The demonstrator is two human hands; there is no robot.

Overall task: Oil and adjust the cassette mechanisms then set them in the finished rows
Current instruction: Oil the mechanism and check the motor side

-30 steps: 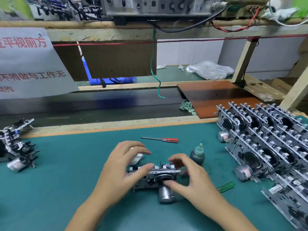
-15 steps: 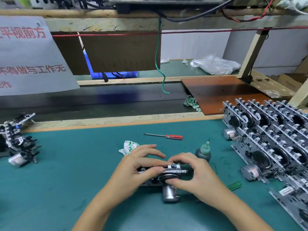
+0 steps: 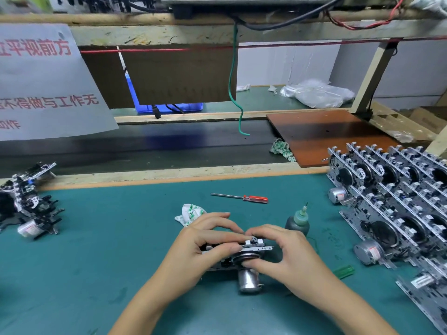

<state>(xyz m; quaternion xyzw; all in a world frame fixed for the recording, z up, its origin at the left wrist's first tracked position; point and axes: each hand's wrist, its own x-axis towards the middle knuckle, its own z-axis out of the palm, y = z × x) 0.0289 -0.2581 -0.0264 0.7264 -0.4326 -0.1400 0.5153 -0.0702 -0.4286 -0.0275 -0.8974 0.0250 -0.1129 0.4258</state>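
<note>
**Both hands on one cassette mechanism at the desk**

A cassette mechanism (image 3: 244, 256) sits on the green desk (image 3: 108, 250), its silver motor can pointing toward the person. The left hand (image 3: 193, 252) grips its left end, thumb along the near edge and fingers curled over the top. The right hand (image 3: 287, 255) pinches its right end, thumb on the round flywheel and forefinger on the top bracket.

Just right of the mechanism and behind the right hand stands a grey oil bottle (image 3: 297, 222) with a green needle cap. Beyond the mechanism lie a crumpled cloth (image 3: 189, 213) and a red-handled screwdriver (image 3: 244, 198). Well to its right stand the finished rows (image 3: 396, 209) of mechanisms; well to its left lies a small pile of mechanisms (image 3: 29, 204). A green plastic strip (image 3: 343, 272) lies right of the right hand.
</note>
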